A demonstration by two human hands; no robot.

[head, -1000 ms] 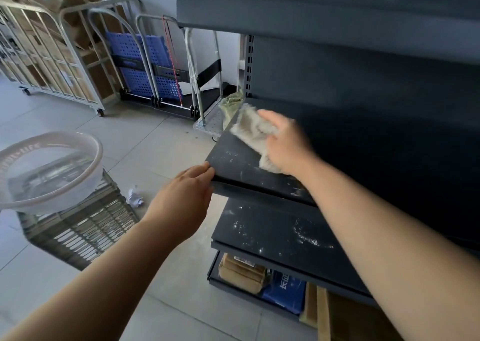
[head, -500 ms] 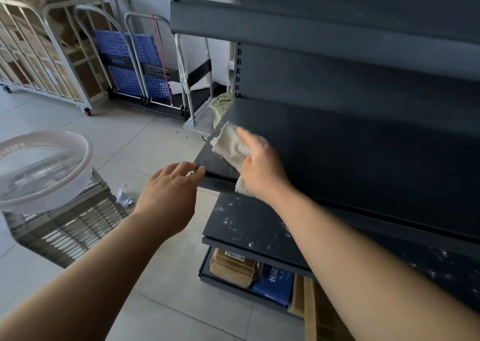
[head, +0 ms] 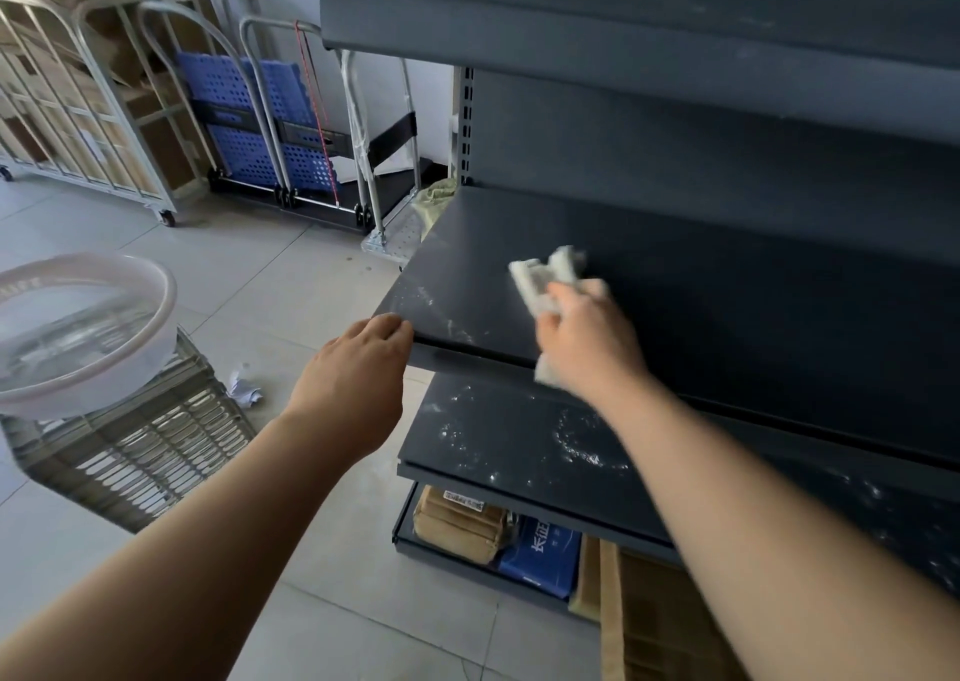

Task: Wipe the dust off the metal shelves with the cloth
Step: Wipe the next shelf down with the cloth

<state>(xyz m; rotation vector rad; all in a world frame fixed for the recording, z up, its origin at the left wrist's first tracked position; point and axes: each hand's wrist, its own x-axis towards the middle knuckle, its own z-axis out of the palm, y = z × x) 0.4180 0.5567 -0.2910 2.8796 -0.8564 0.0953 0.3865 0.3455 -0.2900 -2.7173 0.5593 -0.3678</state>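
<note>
The left hand (head: pixel 358 368), fingers loosely bent and holding nothing, touches the front left corner of the middle shelf (head: pixel 701 285). The cloth (head: pixel 545 278), bunched in the right hand (head: pixel 587 348), has swept rightward from that corner. Streaks remain there, and the lower shelf (head: pixel 519 441) still looks dusty.

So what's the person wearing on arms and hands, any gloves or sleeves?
Nothing worn that shows: the left hand and right hand have no gloves, rings or watch; the left forearm and right forearm have no sleeves in frame.
</note>
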